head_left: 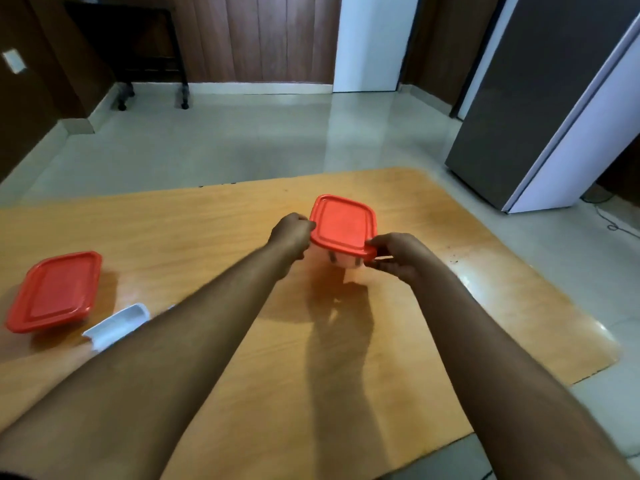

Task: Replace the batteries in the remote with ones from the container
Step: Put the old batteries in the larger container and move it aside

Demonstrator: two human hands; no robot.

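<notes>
Both hands are working on a small translucent plastic container [341, 263] closed by a red, rounded-square plastic lid [343, 225], standing near the middle of the light wooden table [214, 237]. The left hand [291, 237] is curling its fingers against the lid's left edge, bracing the container. The right hand [398, 252] is pinching the lid's near right corner between thumb and fingers, apparently beginning to peel it up. The lid is not yet off; it is sitting flat on the container. Dark shapes are showing faintly through the wall, possibly batteries, though this cannot be confirmed.

A white plastic remote [116, 327] is lying at the left, partly hidden behind the left forearm; its battery bay is appearing open, but whether it is holding batteries cannot be told. A second red-lidded container [53, 291] is resting just beside it.

Judged progress: early. Opening the container, swapping batteries and closing the remote remain.
</notes>
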